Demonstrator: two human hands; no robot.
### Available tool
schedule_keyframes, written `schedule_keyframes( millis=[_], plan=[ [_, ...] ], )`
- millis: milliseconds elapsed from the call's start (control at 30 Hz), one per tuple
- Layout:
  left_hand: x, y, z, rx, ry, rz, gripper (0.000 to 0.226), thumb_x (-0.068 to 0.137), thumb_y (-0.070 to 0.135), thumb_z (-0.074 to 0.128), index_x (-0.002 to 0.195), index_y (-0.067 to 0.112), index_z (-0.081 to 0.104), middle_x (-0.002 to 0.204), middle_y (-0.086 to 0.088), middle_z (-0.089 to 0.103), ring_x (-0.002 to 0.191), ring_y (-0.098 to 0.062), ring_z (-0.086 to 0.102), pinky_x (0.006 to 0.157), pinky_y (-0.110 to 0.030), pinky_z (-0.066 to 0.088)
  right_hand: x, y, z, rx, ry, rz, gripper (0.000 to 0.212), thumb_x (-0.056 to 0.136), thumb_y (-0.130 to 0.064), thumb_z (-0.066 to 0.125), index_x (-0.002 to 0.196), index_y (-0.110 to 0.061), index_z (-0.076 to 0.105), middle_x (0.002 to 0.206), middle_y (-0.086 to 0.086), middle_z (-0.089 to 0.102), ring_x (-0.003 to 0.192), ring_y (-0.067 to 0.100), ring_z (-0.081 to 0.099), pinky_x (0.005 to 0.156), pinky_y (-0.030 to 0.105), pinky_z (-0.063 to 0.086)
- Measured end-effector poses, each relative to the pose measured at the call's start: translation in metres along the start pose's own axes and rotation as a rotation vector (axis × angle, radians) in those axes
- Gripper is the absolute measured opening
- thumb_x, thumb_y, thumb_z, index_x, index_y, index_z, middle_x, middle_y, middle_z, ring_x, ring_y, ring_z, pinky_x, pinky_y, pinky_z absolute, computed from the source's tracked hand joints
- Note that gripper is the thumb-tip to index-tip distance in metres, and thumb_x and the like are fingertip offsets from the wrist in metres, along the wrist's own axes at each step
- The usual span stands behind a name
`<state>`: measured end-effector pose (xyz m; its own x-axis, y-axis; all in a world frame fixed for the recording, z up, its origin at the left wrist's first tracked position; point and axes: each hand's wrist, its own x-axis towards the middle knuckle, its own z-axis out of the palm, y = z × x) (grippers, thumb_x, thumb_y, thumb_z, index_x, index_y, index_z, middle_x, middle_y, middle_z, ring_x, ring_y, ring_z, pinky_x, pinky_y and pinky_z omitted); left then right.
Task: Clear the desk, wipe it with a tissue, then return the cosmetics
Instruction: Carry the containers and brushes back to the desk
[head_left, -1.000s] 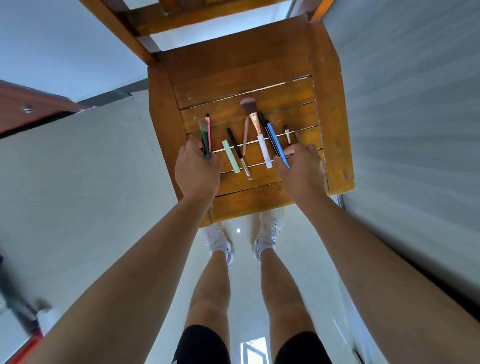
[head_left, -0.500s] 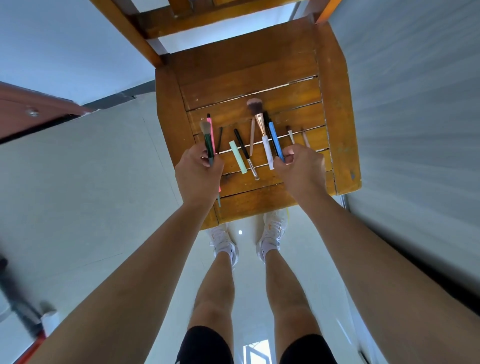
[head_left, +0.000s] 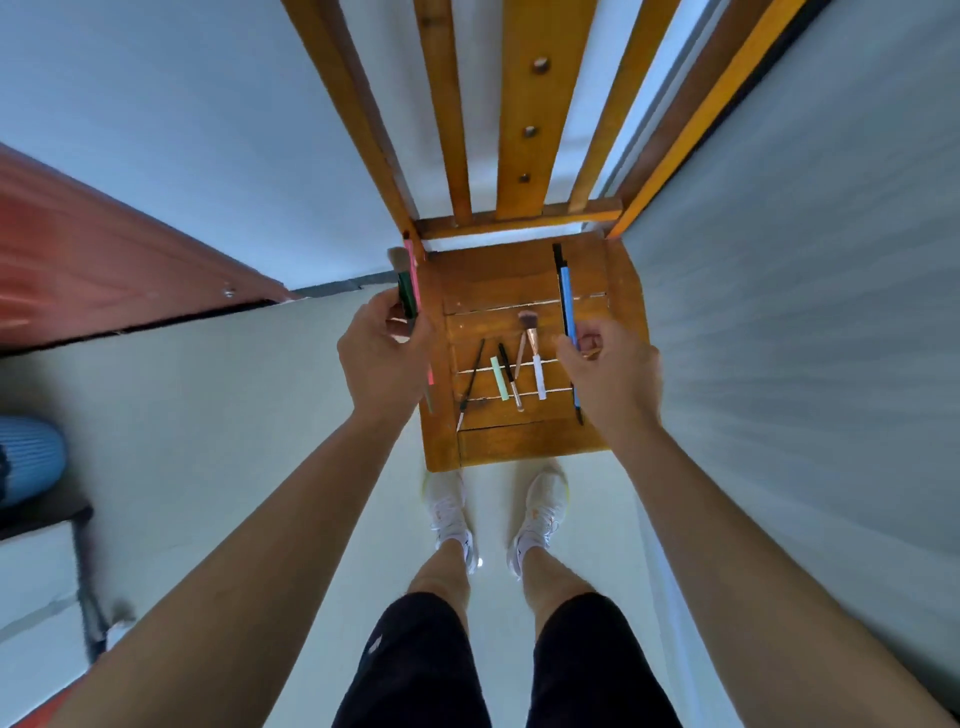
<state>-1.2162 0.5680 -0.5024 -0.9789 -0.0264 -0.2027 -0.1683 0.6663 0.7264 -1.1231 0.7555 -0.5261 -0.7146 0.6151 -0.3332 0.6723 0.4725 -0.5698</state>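
A small wooden slatted seat (head_left: 498, 280) serves as the desk. My left hand (head_left: 382, 358) holds a green-handled brush (head_left: 405, 291) and a pink pen (head_left: 414, 275) lifted off its left edge. My right hand (head_left: 610, 371) grips a blue pen (head_left: 568, 301) together with a black one, raised over the right side. On the slats still lie a thin black stick (head_left: 474, 379), a mint green tube (head_left: 500, 378), a black-and-silver pencil (head_left: 511, 382), a rose-gold brush with white handle (head_left: 535, 348) and a thin copper brush (head_left: 520, 349).
The chair's wooden back slats (head_left: 524, 104) rise behind the seat. A grey wall (head_left: 805, 312) runs close on the right, a red-brown door (head_left: 78, 270) on the left. My feet in white shoes (head_left: 452, 514) stand at the seat's front edge. A blue object (head_left: 26, 457) sits far left.
Both hands have closed on cosmetics and lifted them off the seat: the left with the green brush and pink pen, the right with the blue and black pens. The view has pulled back.
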Motion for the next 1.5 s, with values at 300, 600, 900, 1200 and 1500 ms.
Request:
schedule_keyframes(
  millis=[300,600,900,1200,1500],
  plan=[
    [-0.07,0.081,-0.243,-0.112,0.44,-0.041,0.02,0.086,0.02,0.072,0.105,0.015,0.073,0.081,0.015,0.067,0.075,0.009,0.062,0.068,0.0,0.041,-0.086,-0.215,-0.058,0.145,-0.213,-0.512,0.022,0.092,-0.047,0.066,0.107,-0.031,0.066,0.096,-0.015,0.07,0.075,0.002,0.061,0.061,0.017,0.05],
    [-0.207,0.003,-0.446,-0.179,0.86,-0.135,0.017,0.087,0.023,0.07,0.103,0.027,0.07,0.081,0.016,0.068,0.075,-0.001,0.065,0.071,-0.023,0.053,-0.294,-0.357,-0.035,0.161,-0.38,-1.037,0.009,0.084,-0.04,0.07,0.088,-0.032,0.068,0.074,-0.02,0.067,0.069,0.001,0.064,0.059,0.017,0.045],
    [-0.43,-0.182,-0.648,-0.096,1.222,-0.26,0.014,0.087,0.02,0.07,0.093,0.03,0.063,0.078,0.011,0.065,0.073,-0.002,0.061,0.061,-0.014,0.041,-0.606,-0.441,0.095,0.221,-0.612,-1.334,0.01,0.085,-0.039,0.069,0.092,-0.031,0.07,0.073,-0.019,0.067,0.062,0.002,0.063,0.06,0.03,0.052],
    [-0.594,-0.343,-0.74,-0.163,1.447,-0.568,0.014,0.085,0.021,0.071,0.094,0.03,0.067,0.076,0.012,0.067,0.076,0.0,0.062,0.065,-0.019,0.04,-0.841,-0.448,0.228,0.03,-0.9,-1.509,0.017,0.087,-0.045,0.067,0.097,-0.032,0.07,0.081,-0.02,0.068,0.074,0.001,0.065,0.066,0.032,0.057],
    [-0.611,-0.472,-0.804,-0.233,1.445,-0.775,0.016,0.085,0.021,0.071,0.088,0.035,0.064,0.076,0.012,0.069,0.076,-0.003,0.064,0.067,-0.019,0.043,-0.945,-0.476,0.367,-0.092,-1.053,-1.513,0.013,0.087,-0.046,0.068,0.093,-0.035,0.068,0.075,-0.025,0.062,0.072,-0.008,0.058,0.056,0.015,0.04]
  ],
)
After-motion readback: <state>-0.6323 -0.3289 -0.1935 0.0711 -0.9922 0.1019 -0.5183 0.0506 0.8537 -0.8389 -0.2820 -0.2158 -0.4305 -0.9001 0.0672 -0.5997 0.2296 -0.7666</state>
